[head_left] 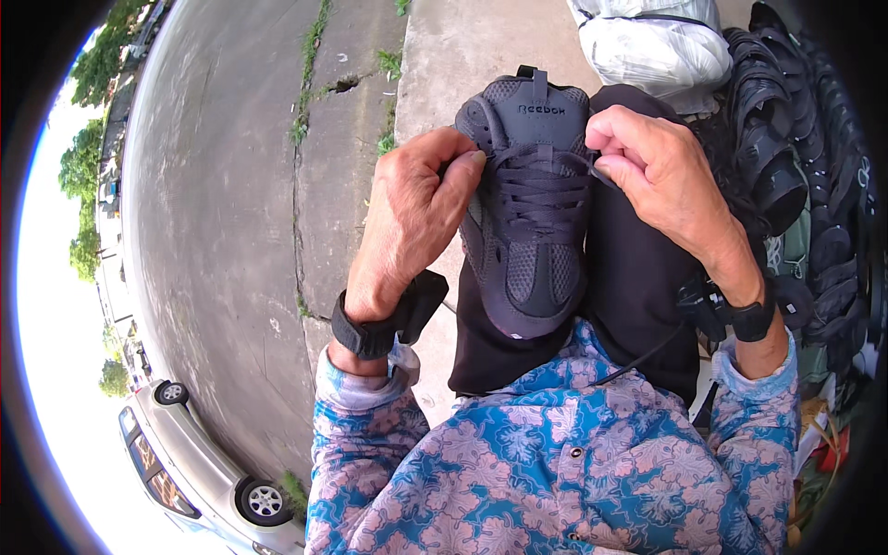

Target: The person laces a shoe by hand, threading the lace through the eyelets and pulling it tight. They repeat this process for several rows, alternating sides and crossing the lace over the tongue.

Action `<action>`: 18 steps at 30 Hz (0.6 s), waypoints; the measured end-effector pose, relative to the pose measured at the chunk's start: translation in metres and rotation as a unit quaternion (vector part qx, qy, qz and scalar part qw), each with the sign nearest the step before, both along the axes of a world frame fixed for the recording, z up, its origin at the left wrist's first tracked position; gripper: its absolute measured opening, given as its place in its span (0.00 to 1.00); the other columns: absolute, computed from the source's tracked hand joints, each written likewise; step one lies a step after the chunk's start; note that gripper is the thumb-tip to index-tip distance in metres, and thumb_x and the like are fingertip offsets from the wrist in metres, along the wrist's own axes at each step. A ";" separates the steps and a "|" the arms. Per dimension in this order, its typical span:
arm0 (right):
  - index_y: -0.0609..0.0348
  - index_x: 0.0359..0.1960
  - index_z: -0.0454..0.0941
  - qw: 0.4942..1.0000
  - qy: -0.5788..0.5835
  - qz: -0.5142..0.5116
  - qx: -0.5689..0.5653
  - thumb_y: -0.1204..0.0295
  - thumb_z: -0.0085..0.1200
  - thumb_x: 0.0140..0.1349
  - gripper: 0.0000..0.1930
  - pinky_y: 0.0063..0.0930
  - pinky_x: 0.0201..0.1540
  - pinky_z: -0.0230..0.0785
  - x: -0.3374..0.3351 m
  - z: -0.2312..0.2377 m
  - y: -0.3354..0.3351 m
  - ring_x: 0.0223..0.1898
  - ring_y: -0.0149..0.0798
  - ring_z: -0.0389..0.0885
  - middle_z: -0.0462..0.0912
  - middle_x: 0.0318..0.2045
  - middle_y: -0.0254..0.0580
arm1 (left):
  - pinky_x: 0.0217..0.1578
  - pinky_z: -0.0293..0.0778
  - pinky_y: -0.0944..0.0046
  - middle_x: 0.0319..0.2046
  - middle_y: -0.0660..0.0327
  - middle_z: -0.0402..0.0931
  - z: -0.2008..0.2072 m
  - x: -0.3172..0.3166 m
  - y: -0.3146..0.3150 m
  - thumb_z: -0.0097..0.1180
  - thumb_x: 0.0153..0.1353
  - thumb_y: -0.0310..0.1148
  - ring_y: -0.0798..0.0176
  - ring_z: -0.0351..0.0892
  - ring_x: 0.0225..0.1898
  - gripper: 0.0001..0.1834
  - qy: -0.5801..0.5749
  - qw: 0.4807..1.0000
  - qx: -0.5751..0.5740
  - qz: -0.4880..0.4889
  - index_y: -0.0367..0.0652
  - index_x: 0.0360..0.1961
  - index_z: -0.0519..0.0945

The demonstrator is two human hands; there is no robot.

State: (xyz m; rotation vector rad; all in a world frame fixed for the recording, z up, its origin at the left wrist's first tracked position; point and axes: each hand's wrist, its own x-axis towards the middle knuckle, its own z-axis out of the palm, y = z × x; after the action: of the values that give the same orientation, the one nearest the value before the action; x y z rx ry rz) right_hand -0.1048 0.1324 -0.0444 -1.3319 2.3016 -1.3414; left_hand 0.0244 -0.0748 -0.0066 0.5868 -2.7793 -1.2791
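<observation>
A dark grey sneaker (544, 268) rests on my lap with its toe toward me and its heel pull loop at the far end. Its flat dark shoelace (546, 190) is threaded across the tongue in several rows. My left hand (412, 203) is closed at the left eyelet edge near the collar, thumb against the bent index finger; the other fingertips are hidden. On the opposite side, my right hand (661, 180) pinches a lace end between thumb and forefinger, just off the right eyelets.
Many dark shoe pieces (772, 157) hang or lie stacked along my right side. A white plastic bag (652, 51) stands beyond my knees. Cracked concrete (222, 185) with weeds stretches to the left, where a silver car (199, 453) is parked.
</observation>
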 end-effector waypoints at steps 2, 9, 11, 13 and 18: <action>0.60 0.35 0.73 1.000 -0.003 -0.006 0.007 0.81 0.56 0.55 0.08 0.36 0.33 0.71 0.000 0.000 0.001 0.29 0.50 0.80 0.79 0.26 0.47 | 0.32 0.71 0.66 0.25 0.58 0.76 0.003 -0.005 0.001 0.56 0.61 0.30 0.68 0.74 0.28 0.09 0.021 0.999 -0.033 -0.025 0.33 0.35 0.79; 0.60 0.35 0.74 0.999 0.027 0.003 0.021 0.81 0.58 0.53 0.08 0.40 0.34 0.72 -0.001 0.002 0.002 0.32 0.52 0.82 0.81 0.28 0.47 | 0.30 0.72 0.52 0.23 0.49 0.72 0.000 -0.015 0.013 0.55 0.55 0.25 0.44 0.76 0.28 0.04 0.092 0.957 -0.257 -0.099 0.35 0.26 0.75; 0.57 0.32 0.74 0.997 0.075 0.021 -0.002 0.78 0.60 0.53 0.08 0.42 0.33 0.70 -0.001 0.008 0.003 0.31 0.51 0.80 0.80 0.27 0.44 | 0.29 0.72 0.49 0.26 0.49 0.74 0.004 -0.012 0.009 0.57 0.59 0.31 0.42 0.77 0.28 0.07 0.091 0.977 -0.176 -0.085 0.38 0.28 0.76; 0.57 0.32 0.75 0.995 0.079 0.015 0.051 0.73 0.62 0.53 0.08 0.39 0.32 0.72 0.001 0.016 0.004 0.29 0.49 0.80 0.77 0.27 0.42 | 0.28 0.71 0.55 0.23 0.49 0.75 0.007 -0.005 0.005 0.56 0.62 0.31 0.46 0.77 0.26 0.09 0.069 0.994 -0.071 -0.047 0.35 0.29 0.78; 0.57 0.35 0.75 0.991 0.131 0.007 0.032 0.70 0.60 0.56 0.08 0.38 0.38 0.72 -0.004 0.026 -0.021 0.36 0.45 0.79 0.74 0.34 0.41 | 0.28 0.68 0.67 0.21 0.65 0.73 -0.009 0.016 0.000 0.54 0.66 0.37 0.72 0.68 0.27 0.16 0.036 0.993 0.098 0.049 0.31 0.29 0.78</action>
State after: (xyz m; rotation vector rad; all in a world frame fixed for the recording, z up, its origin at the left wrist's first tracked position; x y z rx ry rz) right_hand -0.1091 0.1118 -0.0180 -1.5847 2.4699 -1.1361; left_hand 0.0400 -0.0750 -0.0157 0.6622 -2.5507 -1.5305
